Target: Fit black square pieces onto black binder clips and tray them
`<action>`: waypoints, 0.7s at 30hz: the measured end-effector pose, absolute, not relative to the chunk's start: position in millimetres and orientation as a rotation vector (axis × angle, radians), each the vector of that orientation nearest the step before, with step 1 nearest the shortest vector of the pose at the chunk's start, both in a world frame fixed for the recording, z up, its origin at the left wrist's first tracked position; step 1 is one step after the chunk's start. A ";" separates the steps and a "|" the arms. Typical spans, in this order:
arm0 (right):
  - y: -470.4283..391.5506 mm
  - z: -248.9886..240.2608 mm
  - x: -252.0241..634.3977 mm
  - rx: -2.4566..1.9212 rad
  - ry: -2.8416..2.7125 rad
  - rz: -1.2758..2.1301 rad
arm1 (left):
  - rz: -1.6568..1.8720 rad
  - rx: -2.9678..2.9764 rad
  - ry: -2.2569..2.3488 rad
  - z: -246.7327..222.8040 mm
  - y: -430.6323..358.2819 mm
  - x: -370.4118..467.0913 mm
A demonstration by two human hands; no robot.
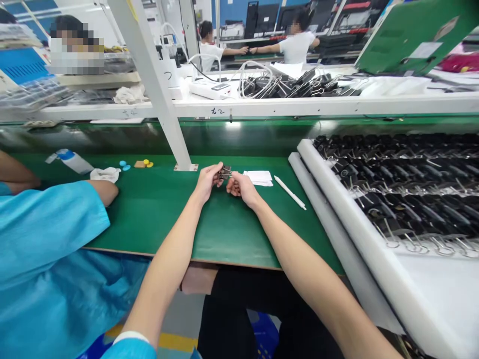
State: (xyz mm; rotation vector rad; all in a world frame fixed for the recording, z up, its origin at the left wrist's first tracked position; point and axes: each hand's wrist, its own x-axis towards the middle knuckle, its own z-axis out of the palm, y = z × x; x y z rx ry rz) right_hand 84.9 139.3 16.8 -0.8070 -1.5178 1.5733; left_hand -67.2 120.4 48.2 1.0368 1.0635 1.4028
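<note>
holding a small dark clip (225, 172) between the fingers, the left hand (208, 180) grips its body, and the right hand (242, 187) has its fingers closed at the metal handle side. the clip is above the green tabletop (232, 234), near its middle. this surface is smooth and a little shiny. just beside the right hand lie some white paper slips (258, 178), and next to them a white pen-like stick (290, 193), placed slantwise. further to the right, a white foam-edged tray (348, 214) carries many black clips (415, 174) in rows. on the left side there are a bottle with blue cap (75, 160) and a person in a blue sleeve (56, 219). behind the tabletop runs a white shelf (277, 106), which bears a power strip (210, 89) and a loose heap of black clips (299, 86). in the room beyond, two persons in white shirts sit near one another.
</note>
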 end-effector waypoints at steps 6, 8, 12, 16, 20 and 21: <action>142.7 12.0 86.0 -0.729 -1.434 1.627 | 1.366 0.949 0.964 49.8 119.0 -67.8; 140.9 13.1 86.3 -0.706 -1.449 1.613 | 1.368 0.942 0.965 49.1 119.8 -68.5; 137.1 17.9 87.4 -0.732 -1.485 1.560 | 1.365 0.954 0.989 49.2 120.2 -69.1; 134.7 22.0 86.2 -0.784 -1.530 1.503 | 1.363 0.959 1.013 49.7 118.6 -68.9; 132.4 22.6 81.6 -0.785 -1.606 1.441 | 1.396 0.964 1.010 49.8 117.4 -69.9; 132.1 22.2 80.6 -0.769 -1.628 1.425 | 1.408 0.963 1.013 49.7 117.5 -70.4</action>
